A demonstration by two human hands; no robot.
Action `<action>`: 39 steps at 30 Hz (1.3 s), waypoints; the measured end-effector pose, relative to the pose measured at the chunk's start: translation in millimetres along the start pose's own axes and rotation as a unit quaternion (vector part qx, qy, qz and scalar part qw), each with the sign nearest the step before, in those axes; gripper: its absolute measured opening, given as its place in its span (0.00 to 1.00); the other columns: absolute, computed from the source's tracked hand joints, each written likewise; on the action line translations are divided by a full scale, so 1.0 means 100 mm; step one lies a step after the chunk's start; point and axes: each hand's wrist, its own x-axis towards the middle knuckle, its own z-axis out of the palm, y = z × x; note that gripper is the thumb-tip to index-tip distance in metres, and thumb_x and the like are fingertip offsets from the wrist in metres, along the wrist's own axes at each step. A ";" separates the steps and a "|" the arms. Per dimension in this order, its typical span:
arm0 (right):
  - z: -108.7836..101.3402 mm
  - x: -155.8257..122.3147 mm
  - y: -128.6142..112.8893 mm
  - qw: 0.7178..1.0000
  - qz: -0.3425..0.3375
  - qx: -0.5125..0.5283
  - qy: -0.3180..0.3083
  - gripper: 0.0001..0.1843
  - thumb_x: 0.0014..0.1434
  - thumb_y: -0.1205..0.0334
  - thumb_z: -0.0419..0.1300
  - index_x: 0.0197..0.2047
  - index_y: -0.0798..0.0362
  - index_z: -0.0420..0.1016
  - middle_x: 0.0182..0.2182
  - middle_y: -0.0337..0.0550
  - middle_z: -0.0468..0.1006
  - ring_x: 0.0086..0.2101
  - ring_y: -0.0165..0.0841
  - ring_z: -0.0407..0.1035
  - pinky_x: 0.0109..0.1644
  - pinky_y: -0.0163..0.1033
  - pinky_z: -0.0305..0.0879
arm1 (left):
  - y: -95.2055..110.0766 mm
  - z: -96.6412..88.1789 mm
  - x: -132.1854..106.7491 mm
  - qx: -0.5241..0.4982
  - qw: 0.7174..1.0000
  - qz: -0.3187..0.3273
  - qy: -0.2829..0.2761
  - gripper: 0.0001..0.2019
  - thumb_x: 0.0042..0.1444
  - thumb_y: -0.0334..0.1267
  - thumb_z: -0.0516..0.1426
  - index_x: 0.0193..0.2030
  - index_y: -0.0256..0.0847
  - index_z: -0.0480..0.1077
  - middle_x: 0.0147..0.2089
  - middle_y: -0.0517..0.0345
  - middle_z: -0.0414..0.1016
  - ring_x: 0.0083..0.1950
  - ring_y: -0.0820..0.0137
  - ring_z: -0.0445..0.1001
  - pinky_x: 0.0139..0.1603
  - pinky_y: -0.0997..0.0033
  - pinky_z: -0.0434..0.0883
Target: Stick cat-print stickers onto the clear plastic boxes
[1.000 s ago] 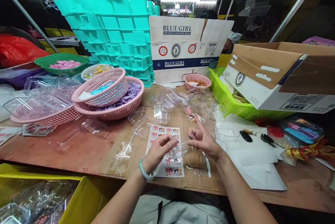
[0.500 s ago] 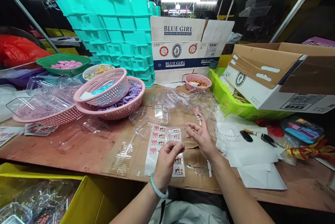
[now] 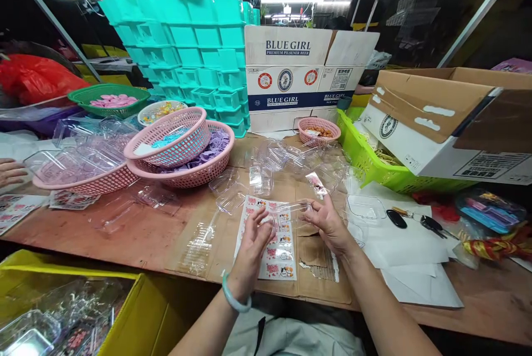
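My right hand [image 3: 330, 228] pinches the right end of a clear plastic box [image 3: 288, 210]. A printed sticker [image 3: 317, 185] sticks up from one of its fingertips. My left hand [image 3: 251, 248], with a pale green bangle on the wrist, is at the box's left end with fingers curled and apart; whether they touch the box I cannot tell. Beneath both hands lies a sheet of stickers [image 3: 276, 271] with pink lettering and cartoon cats, partly covered by the left hand. It rests on flattened cardboard [image 3: 316, 284].
Clear plastic boxes [image 3: 276, 153] lie behind my hands. Pink baskets [image 3: 183, 178] with small pieces stand left, a lime green crate [image 3: 366, 164] right. Car keys [image 3: 397, 218] rest on white paper [image 3: 386, 250]. Another person's hand [image 3: 10, 172] shows at the left edge.
My left hand has moved left and its fingers have come apart. The sticker at my right fingertip has tilted. Another person's hand has appeared at the left edge. The view has shifted slightly.
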 end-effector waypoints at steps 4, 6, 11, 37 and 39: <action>-0.05 0.04 0.06 0.998 -0.011 -0.041 0.036 0.51 0.44 0.55 0.71 0.65 0.41 0.48 0.45 0.43 0.73 0.43 0.34 0.70 0.51 0.44 0.65 | -0.01 0.02 0.17 -0.099 0.988 -0.063 -0.101 0.26 0.55 0.42 0.61 0.60 0.48 0.62 0.57 0.50 0.69 0.55 0.64 0.70 0.56 0.63 0.66; -0.10 0.05 0.09 0.986 -0.049 -0.090 0.129 0.43 0.41 0.53 0.72 0.59 0.44 0.60 0.46 0.44 0.73 0.44 0.35 0.68 0.51 0.43 0.64 | -0.08 -0.03 0.25 -0.110 0.985 -0.090 -0.092 0.25 0.55 0.40 0.61 0.59 0.45 0.63 0.54 0.49 0.72 0.52 0.65 0.73 0.56 0.65 0.67; -0.08 -0.07 0.06 0.969 -0.093 -0.150 0.171 0.15 0.50 0.49 0.66 0.34 0.51 0.76 0.31 0.41 0.77 0.33 0.32 0.69 0.39 0.38 0.65 | -0.24 -0.17 0.32 -0.110 0.984 -0.125 -0.064 0.22 0.54 0.40 0.61 0.56 0.42 0.67 0.50 0.48 0.75 0.52 0.65 0.74 0.57 0.66 0.66; 0.24 -0.24 0.21 0.962 -0.037 -0.260 0.067 0.15 0.54 0.49 0.61 0.32 0.54 0.77 0.21 0.37 0.72 0.25 0.30 0.66 0.33 0.36 0.63 | -0.26 -0.18 0.33 -0.107 0.983 -0.124 -0.083 0.20 0.54 0.41 0.62 0.53 0.41 0.70 0.47 0.50 0.76 0.48 0.68 0.75 0.52 0.68 0.68; 0.24 -0.24 0.20 0.963 -0.035 -0.260 0.066 0.15 0.55 0.49 0.61 0.32 0.54 0.77 0.21 0.37 0.72 0.25 0.30 0.66 0.33 0.36 0.63 | -0.26 -0.18 0.33 -0.106 0.983 -0.122 -0.085 0.20 0.54 0.41 0.62 0.53 0.41 0.70 0.48 0.50 0.76 0.48 0.68 0.75 0.51 0.69 0.69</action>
